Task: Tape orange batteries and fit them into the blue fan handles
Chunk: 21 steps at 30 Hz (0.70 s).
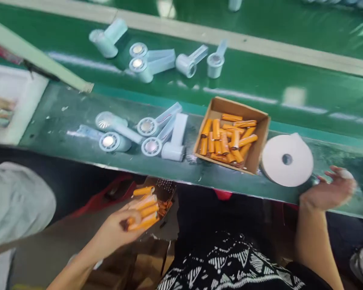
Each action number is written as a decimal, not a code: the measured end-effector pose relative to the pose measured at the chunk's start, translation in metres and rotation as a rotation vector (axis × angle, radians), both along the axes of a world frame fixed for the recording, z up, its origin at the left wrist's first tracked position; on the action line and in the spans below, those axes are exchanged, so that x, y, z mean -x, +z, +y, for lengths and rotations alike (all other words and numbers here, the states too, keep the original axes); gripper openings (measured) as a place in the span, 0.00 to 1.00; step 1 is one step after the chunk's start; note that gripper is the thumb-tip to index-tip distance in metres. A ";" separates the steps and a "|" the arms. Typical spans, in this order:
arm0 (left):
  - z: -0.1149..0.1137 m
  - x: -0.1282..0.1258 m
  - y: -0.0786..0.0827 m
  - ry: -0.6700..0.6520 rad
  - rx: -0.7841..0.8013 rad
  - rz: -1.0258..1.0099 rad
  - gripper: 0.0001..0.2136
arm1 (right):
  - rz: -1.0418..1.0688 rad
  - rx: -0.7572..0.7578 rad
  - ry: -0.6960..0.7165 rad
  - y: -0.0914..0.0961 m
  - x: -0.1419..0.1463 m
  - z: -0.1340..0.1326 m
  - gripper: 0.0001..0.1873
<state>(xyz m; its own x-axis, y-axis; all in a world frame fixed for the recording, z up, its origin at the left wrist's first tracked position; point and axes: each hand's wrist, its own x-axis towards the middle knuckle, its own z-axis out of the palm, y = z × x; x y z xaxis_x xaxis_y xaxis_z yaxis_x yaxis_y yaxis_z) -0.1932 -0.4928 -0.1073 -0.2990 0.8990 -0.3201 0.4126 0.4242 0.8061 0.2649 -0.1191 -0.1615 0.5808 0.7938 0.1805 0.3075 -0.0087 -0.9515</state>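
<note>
In my left hand (130,219), below the bench edge, is a bunch of orange cylindrical battery cells (148,210), held with the fingers curled round them. Under that hand a box (166,207) with more orange pieces partly shows. My right hand (331,189) rests at the bench edge on the right, fingers loosely apart and holding nothing. It is nearest to a large white roll (275,163) that lies flat. Left of the roll, a cardboard box (261,141) contains many more orange cells (225,141).
Several pale blue fan-like housings with handles (173,151) lie on the green bench ledge (196,175). More housings (142,70) sit on the green belt (254,80) behind. A white foam box (33,100) stands at left, near another person's sleeve (18,201).
</note>
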 end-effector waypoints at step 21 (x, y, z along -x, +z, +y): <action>0.268 -0.217 0.059 -0.824 -0.678 0.767 0.18 | -0.098 0.223 0.597 0.016 -0.029 0.018 0.26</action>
